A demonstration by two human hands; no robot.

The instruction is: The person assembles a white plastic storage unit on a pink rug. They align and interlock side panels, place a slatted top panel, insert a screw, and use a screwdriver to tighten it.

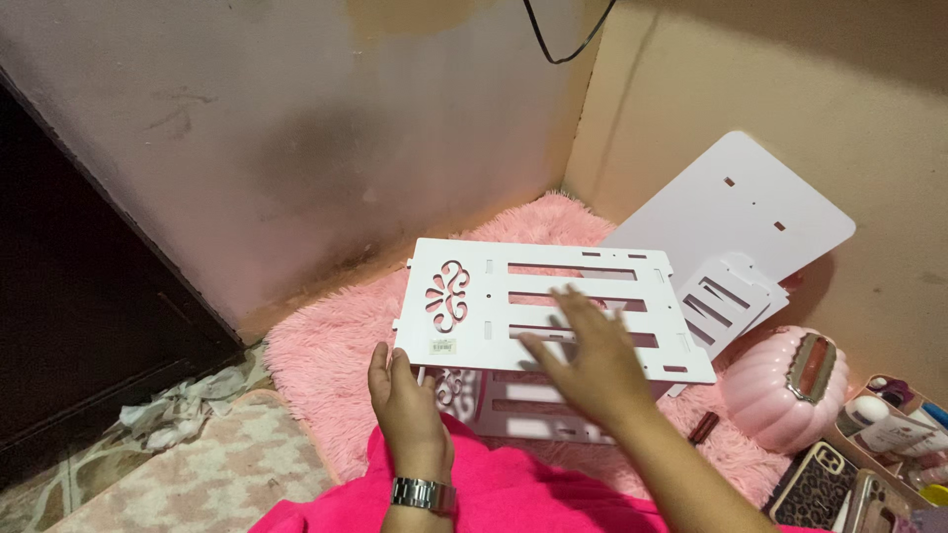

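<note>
A white cut-out panel (474, 296) with long slots and a scroll ornament is held level above a pink fluffy rug (326, 345). My left hand (403, 405), a metal watch on its wrist, grips the panel's near left edge. My right hand (583, 355) lies flat on top of the panel with fingers spread, a little blurred. Under it lies a second white slotted panel (513, 415), partly hidden. My lap is covered in bright pink cloth (513, 494).
A large white board (741, 207) leans on the beige wall at the right, with smaller slotted pieces (726, 296) in front. A pink pumpkin-shaped case (785, 385), two phones (815, 484) and a box of small items (899, 424) sit at the right. Dark furniture (69, 296) stands left.
</note>
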